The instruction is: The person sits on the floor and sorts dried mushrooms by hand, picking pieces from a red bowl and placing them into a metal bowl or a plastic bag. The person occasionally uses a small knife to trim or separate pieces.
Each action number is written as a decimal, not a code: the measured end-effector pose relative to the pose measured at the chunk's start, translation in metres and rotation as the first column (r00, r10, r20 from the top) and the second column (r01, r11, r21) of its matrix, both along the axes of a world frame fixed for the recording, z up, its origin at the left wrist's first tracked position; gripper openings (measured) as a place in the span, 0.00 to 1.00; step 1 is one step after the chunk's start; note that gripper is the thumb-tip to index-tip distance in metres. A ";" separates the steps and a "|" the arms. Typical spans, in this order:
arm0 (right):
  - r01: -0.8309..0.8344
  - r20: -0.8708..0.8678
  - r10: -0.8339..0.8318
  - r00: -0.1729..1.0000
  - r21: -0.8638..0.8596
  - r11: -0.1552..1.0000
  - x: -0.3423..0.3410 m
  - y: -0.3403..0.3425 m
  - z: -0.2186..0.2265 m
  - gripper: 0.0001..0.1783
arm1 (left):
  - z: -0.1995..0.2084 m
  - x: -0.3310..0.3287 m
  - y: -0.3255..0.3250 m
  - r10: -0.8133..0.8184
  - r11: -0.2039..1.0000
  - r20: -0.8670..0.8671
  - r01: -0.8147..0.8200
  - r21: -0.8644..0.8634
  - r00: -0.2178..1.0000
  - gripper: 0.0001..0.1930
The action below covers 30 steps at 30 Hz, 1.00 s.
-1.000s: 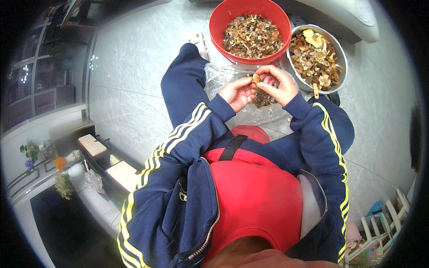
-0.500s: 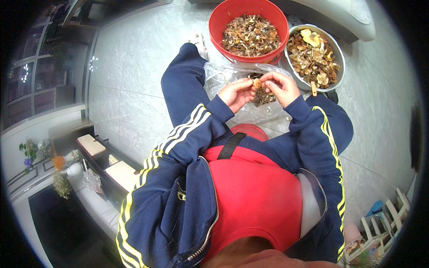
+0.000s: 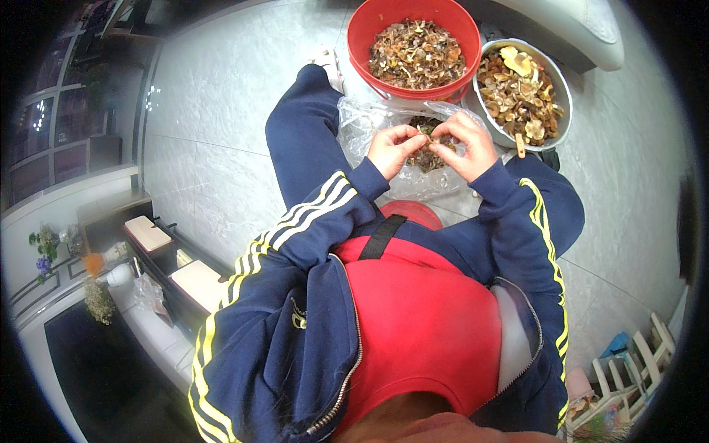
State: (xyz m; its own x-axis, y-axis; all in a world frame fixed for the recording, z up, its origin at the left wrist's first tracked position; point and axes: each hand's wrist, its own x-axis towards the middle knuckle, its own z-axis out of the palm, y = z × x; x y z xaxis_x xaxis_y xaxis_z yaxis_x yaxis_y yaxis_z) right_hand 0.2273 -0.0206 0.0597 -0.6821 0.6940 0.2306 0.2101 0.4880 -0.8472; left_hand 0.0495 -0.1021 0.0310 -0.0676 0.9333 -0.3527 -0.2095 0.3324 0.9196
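Observation:
Between my two hands is a small brown mushroom (image 3: 428,138), mostly covered by the fingertips. My left hand (image 3: 394,150) pinches it from one side with thumb and forefinger. From the other side my right hand (image 3: 467,148) grips it in the same way. Just under the hands lies a clear plastic bag (image 3: 362,122), spread on the floor, with dark trimmings (image 3: 426,159) in it. Beyond the bag stands a red bucket (image 3: 360,63) filled with small brown mushrooms. To its right is a pale round basin (image 3: 567,111) of larger brown and yellow mushrooms.
A wooden-handled tool (image 3: 520,145) rests by the basin's near rim, close to my right knee. My bent legs flank the bag on the grey tiled floor (image 3: 214,111). A pale rack (image 3: 628,376) stands at the lower right, and a low cabinet (image 3: 159,247) at the left.
The mushroom has turned, and its rounded cap no longer shows plainly. My fingertips have come closer together around it.

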 end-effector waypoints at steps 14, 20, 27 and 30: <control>0.016 0.117 -0.018 0.993 0.020 1.000 -0.001 -0.004 -0.011 0.06 | 0.004 0.004 0.002 0.123 0.991 -0.390 -0.090 0.102 0.912 0.08; -0.030 0.144 0.015 0.989 0.100 0.995 -0.002 -0.004 -0.010 0.05 | 0.020 0.002 0.006 0.066 0.852 -0.813 0.391 0.347 0.579 0.10; -0.080 0.163 0.061 0.985 0.110 0.991 -0.002 -0.005 -0.007 0.05 | 0.009 -0.002 0.007 -0.012 0.877 -0.760 0.372 0.304 0.649 0.06; -0.118 0.175 0.100 0.979 0.094 0.989 -0.001 -0.004 -0.006 0.05 | 0.006 -0.004 0.008 -0.035 0.873 -0.729 0.375 0.310 0.684 0.06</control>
